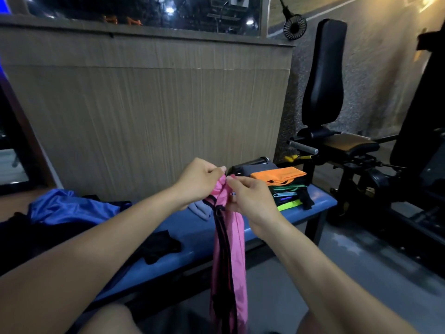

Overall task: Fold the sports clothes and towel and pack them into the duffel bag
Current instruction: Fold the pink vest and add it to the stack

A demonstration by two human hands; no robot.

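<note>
Gym-side blue bench (252, 220) carries folded clothes; above it the left hand (199, 182) and right hand (250, 196) pinch the top of a hanging pink garment (228, 251), likely mid-fold; halving it seems next. No duffel bag identifiable.

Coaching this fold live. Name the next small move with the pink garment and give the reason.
Probably draw the hands apart to spread it. Both the left hand and right hand pinch the pink garment at its top, and it hangs bunched in a narrow strip over the blue bench, too gathered to fold.
</note>
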